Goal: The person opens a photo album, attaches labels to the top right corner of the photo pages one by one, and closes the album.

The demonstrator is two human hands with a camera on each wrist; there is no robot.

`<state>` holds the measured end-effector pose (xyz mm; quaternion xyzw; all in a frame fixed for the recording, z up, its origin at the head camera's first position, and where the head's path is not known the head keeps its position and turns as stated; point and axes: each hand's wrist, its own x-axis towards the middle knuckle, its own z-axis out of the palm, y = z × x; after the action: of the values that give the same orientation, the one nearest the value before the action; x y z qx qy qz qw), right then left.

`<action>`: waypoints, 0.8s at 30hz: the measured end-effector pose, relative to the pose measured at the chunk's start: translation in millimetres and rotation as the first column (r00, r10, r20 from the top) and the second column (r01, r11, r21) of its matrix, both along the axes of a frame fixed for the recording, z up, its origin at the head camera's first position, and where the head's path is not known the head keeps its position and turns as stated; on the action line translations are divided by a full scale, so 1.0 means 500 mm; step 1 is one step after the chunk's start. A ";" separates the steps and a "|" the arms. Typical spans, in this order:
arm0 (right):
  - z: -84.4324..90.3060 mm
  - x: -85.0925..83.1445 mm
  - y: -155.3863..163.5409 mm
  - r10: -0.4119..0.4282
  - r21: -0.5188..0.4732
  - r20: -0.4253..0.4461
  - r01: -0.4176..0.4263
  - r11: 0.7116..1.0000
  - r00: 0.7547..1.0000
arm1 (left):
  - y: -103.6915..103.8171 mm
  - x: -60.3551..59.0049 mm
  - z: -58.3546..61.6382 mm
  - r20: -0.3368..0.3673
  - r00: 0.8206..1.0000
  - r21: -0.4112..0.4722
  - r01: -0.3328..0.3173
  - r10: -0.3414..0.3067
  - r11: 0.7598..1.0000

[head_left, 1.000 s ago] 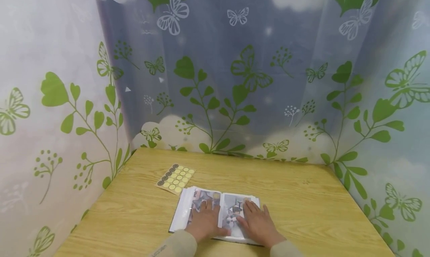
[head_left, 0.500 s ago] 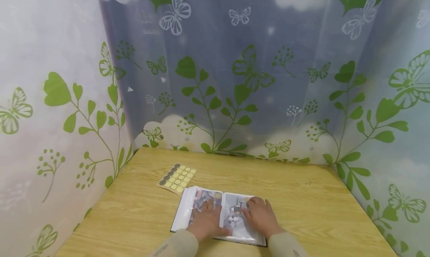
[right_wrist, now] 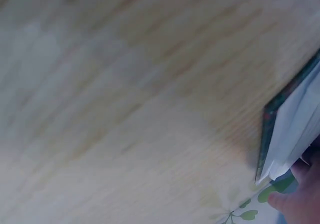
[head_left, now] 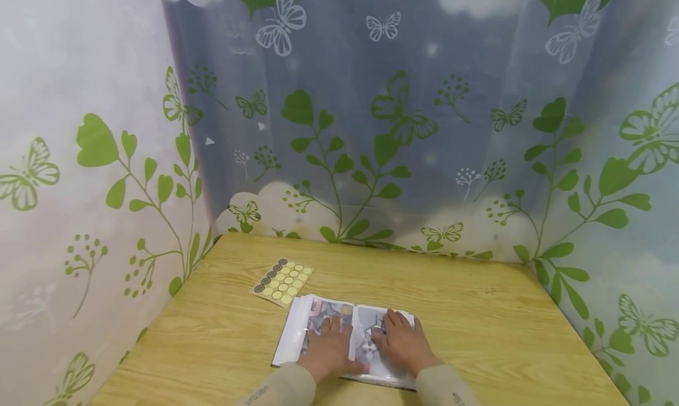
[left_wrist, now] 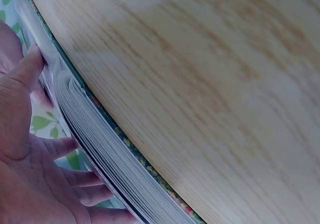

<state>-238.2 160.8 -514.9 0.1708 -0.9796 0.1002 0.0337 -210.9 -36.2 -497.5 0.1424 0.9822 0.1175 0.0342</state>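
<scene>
A photo album (head_left: 291, 335) lies spread on the wooden table, with pictures showing in glossy sleeves on both pages. My left hand (head_left: 328, 350) rests on the left page, fingers spread, its thumb reaching across the centre fold. On the right page lies my right hand (head_left: 404, 342), its fingers extended toward the far edge. In the left wrist view, a thick stack of pages (left_wrist: 110, 159) stands over the patterned cover, with the left fingers (left_wrist: 82, 177) along the top. The right wrist view catches the cover's corner (right_wrist: 270, 115) and part of the right hand (right_wrist: 302, 199).
Behind the album's left corner lies a sheet of round yellow and dark stickers (head_left: 283, 282). Bare wooden tabletop (head_left: 477, 329) extends to the right. Curtains (head_left: 339, 158) printed with leaves and butterflies enclose the table at the back and sides.
The right hand drew toward the right page's outer edge with bent fingers, then came back left and flattened on the page. The left hand stays in place on the left page.
</scene>
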 end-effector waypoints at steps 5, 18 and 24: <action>-0.015 0.005 0.009 0.028 0.003 0.021 -0.028 1.000 0.999 | -0.001 0.002 0.002 -0.008 1.000 0.009 -0.003 0.003 1.000; -0.036 0.009 0.035 0.090 0.030 -0.045 -0.088 0.996 0.995 | -0.001 0.003 0.001 0.002 1.000 0.009 -0.007 0.007 1.000; -0.033 0.011 0.047 0.084 0.040 -0.046 -0.082 0.996 0.995 | 0.000 0.002 0.004 0.014 1.000 0.004 -0.010 0.010 1.000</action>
<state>-232.6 184.4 -531.6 0.2143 -0.9723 0.0788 0.0498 -210.0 -36.0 -495.3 0.1369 0.9824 0.1207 0.0403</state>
